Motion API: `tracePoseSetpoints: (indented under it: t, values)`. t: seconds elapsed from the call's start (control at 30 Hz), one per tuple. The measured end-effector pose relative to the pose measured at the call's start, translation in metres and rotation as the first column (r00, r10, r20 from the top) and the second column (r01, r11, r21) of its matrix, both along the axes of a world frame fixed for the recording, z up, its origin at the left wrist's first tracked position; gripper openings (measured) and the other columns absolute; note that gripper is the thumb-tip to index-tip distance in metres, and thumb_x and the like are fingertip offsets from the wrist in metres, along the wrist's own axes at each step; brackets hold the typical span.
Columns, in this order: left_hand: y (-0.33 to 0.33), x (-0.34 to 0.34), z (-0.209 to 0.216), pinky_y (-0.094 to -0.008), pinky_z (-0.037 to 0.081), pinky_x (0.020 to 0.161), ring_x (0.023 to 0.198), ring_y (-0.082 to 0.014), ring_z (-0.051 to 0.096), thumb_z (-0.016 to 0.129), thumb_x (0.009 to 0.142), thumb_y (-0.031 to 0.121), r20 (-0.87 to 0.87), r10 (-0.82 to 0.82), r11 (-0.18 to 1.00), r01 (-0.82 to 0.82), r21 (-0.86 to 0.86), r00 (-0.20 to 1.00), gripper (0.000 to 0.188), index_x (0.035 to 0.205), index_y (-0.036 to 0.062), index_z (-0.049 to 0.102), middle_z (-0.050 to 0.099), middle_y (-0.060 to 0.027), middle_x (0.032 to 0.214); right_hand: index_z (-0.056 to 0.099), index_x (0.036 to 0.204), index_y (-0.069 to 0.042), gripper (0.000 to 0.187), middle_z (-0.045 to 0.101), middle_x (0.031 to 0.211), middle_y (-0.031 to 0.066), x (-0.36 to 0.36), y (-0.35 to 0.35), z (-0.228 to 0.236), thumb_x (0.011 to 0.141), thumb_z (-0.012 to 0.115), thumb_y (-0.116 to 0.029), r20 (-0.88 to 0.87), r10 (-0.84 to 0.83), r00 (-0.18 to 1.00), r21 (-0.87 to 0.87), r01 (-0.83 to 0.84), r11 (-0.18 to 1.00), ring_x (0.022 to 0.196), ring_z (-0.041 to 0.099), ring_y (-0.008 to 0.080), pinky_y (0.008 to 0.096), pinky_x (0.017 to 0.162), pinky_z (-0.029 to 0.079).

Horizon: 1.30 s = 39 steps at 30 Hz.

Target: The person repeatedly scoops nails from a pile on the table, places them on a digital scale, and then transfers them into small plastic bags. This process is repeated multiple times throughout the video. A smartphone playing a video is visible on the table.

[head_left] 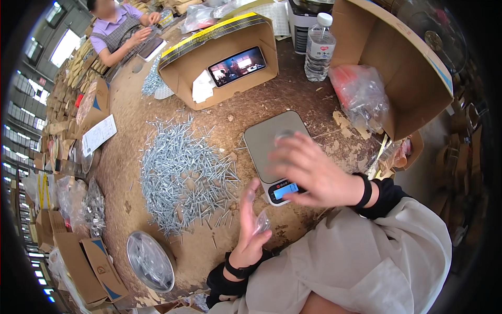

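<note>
My left hand [250,230] holds a small clear plastic bag [262,223] between the thumb and palm, its index finger pointing up. My right hand [316,172], blurred by motion, hovers over a kitchen scale [269,138] with its fingers and thumb spread apart. By its fingertips, over the scale's grey plate, is a small greyish round thing [285,135], too smeared to name. The scale's blue display [285,191] is lit, close to my right thumb. Left of the scale spreads a large heap of silvery screws or nails [180,175].
A metal bowl [170,277] with clear bags stands at the near left. Behind the heap, a cardboard box [240,94] holds a lit phone [238,66]. A water bottle [320,49] and an open carton [387,47] stand far right. Another person [119,31] works across the table.
</note>
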<state>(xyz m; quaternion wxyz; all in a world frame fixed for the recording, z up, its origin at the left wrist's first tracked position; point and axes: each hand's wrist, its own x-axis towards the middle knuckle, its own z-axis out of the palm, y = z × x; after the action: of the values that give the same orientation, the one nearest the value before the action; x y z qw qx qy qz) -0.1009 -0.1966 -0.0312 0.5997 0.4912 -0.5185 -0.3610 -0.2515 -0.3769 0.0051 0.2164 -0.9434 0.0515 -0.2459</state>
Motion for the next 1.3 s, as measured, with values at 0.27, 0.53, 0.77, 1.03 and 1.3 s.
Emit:
tracePoseSetpoints:
  t: [0.27, 0.53, 0.77, 1.03, 1.3]
  values:
    - [0.005, 0.006, -0.003, -0.0550, 0.009, 0.121, 0.150, -0.0446, 0.018, 0.049, 0.098, 0.027, 0.105, -0.133, 0.986, 0.143, -0.091, 0.986, 0.064, 0.155, 0.0064, 0.028, 0.021, -0.0262, 0.161, 0.062, 0.088, -0.006, 0.014, 0.057, 0.084, 0.0081, 0.008, 0.025, -0.017, 0.088, 0.069, -0.018, 0.258, 0.350, 0.901, 0.178, -0.400, 0.899, 0.088, 0.057, 0.0292, 0.0460, 0.089, 0.046]
    - [0.008, 0.008, 0.006, -0.0377, 0.048, 0.080, 0.089, -0.0272, 0.062, 0.072, 0.078, 0.000, 0.260, 0.012, 0.997, 0.007, -0.071, 0.966, 0.022, 0.099, 0.0006, 0.066, 0.066, -0.0141, 0.098, 0.056, 0.073, -0.008, 0.013, 0.052, 0.065, 0.0055, 0.000, 0.033, -0.023, 0.077, 0.069, -0.009, 0.325, 0.306, 0.895, 0.191, -0.379, 0.905, 0.056, 0.053, 0.0279, 0.0388, 0.051, 0.041]
    - [0.005, 0.002, 0.012, -0.0360, 0.048, 0.066, 0.069, -0.0258, 0.061, 0.077, 0.072, 0.002, 0.446, -0.021, 0.993, 0.070, -0.094, 0.895, 0.014, 0.083, 0.0031, 0.068, 0.064, -0.0073, 0.079, 0.050, 0.065, -0.009, 0.019, 0.049, 0.059, 0.0054, -0.003, 0.038, -0.023, 0.070, 0.068, -0.010, 0.304, 0.362, 0.881, 0.213, -0.433, 0.876, 0.054, 0.052, 0.0272, 0.0372, 0.051, 0.040]
    - [0.004, 0.000, 0.021, -0.0367, 0.050, 0.074, 0.068, -0.0233, 0.066, 0.076, 0.069, 0.002, 0.645, 0.202, 0.966, -0.042, -0.255, 0.737, 0.014, 0.078, 0.0067, 0.067, 0.066, -0.0050, 0.075, 0.050, 0.065, -0.009, 0.020, 0.047, 0.058, 0.0052, -0.002, 0.042, -0.024, 0.071, 0.069, -0.010, 0.281, 0.336, 0.899, 0.156, -0.388, 0.909, 0.054, 0.053, 0.0261, 0.0365, 0.052, 0.041]
    - [0.009, 0.023, 0.021, -0.0415, 0.047, 0.093, 0.081, -0.0198, 0.073, 0.076, 0.072, 0.005, 0.635, 0.275, 0.956, -0.136, -0.258, 0.722, 0.009, 0.076, 0.0084, 0.069, 0.070, -0.0019, 0.076, 0.050, 0.062, -0.006, 0.021, 0.048, 0.058, 0.0045, -0.006, 0.038, -0.013, 0.073, 0.067, -0.002, 0.412, 0.327, 0.851, 0.237, -0.446, 0.863, 0.049, 0.050, 0.0257, 0.0372, 0.049, 0.042]
